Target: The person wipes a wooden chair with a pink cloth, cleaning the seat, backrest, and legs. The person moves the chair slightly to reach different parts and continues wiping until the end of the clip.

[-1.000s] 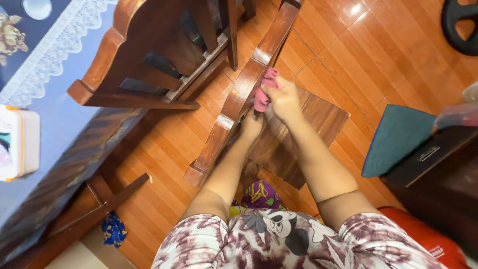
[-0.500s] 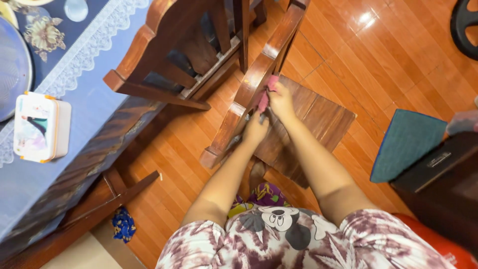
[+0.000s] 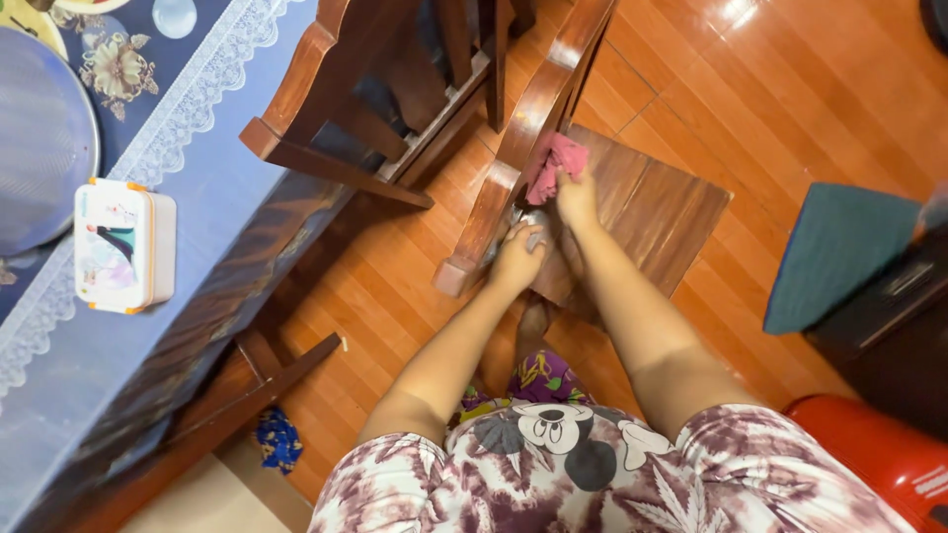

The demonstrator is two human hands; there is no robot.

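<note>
My right hand (image 3: 578, 192) grips a pink cloth (image 3: 555, 163) and presses it against the inner side of a wooden chair's backrest (image 3: 523, 138), just above the chair seat (image 3: 657, 212). My left hand (image 3: 518, 255) rests on the seat's near-left corner by the backrest's lower end, fingers bent over the edge. Both forearms reach down and forward from my lap.
A second wooden chair (image 3: 336, 109) is tucked under a table with a blue lace-edged cloth (image 3: 118, 197); a small white box (image 3: 123, 245) and a metal lid (image 3: 39, 148) lie on it. A teal cushion (image 3: 834, 257), dark cabinet (image 3: 889, 336), and red object (image 3: 879, 454) stand at right.
The view has shifted so the table shows more. My right hand with the pink cloth has slid along the backrest, and my left hand has moved up onto the seat corner.
</note>
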